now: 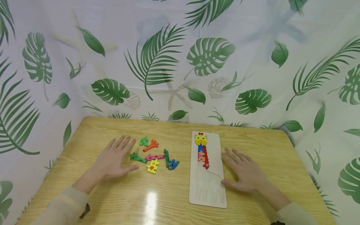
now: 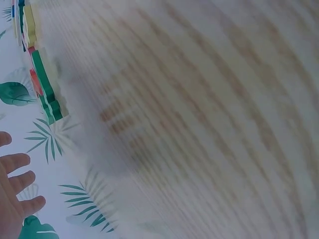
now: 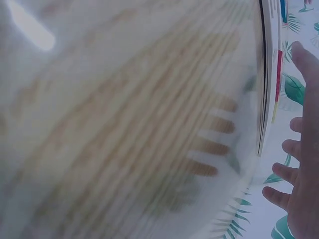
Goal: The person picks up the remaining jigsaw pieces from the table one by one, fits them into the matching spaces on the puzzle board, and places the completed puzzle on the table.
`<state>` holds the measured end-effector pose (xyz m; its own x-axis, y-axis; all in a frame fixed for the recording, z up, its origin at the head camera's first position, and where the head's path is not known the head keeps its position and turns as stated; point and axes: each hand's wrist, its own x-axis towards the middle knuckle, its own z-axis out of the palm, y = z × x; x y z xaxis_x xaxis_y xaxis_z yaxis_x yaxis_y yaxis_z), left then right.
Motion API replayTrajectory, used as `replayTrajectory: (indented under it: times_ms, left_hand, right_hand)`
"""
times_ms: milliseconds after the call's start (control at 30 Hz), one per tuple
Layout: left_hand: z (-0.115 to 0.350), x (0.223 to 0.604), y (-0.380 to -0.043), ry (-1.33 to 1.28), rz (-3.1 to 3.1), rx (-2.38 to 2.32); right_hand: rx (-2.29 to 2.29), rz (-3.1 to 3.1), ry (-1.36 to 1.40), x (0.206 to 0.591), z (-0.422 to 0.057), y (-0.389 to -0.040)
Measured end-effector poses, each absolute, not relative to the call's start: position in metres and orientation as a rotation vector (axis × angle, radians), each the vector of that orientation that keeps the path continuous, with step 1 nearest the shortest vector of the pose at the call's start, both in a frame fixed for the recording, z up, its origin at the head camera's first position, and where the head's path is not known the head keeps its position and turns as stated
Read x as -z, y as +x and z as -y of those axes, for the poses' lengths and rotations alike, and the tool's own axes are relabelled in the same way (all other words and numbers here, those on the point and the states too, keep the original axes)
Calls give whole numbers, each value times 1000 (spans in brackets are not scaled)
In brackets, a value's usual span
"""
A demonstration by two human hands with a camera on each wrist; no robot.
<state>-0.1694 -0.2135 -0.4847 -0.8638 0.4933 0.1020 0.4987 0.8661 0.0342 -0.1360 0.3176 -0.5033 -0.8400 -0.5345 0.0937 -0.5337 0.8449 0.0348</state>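
Note:
My left hand [image 1: 113, 159] is held with spread, straight fingers at the left of the table, just left of a group of loose puzzle pieces, and holds nothing. Among them are a yellow piece [image 1: 152, 166], a pink piece [image 1: 154, 157], an orange piece [image 1: 151, 145] and a blue piece [image 1: 173, 164]. My right hand [image 1: 247, 172] is spread beside the right edge of a pale puzzle board [image 1: 208, 190]; whether its thumb touches the edge I cannot tell. Fitted in the board are a yellow giraffe head [image 1: 201, 139], a blue piece, a pink piece and a red piece [image 1: 206, 157].
The wooden table [image 1: 121, 200] reflects light near its front. A leaf-patterned cloth [image 1: 168, 62] hangs behind the table and along both sides. Green pieces [image 1: 167, 157] lie in the loose group. Shallow recesses show in the board's lower part.

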Motion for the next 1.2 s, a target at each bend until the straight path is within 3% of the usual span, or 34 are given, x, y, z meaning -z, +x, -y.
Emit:
replayTrajectory:
  times_ms: [1200]
  left_hand:
    - [204, 491, -216, -836, 3031, 50]
  right_hand:
    - [75, 3084, 879, 514, -317, -151]
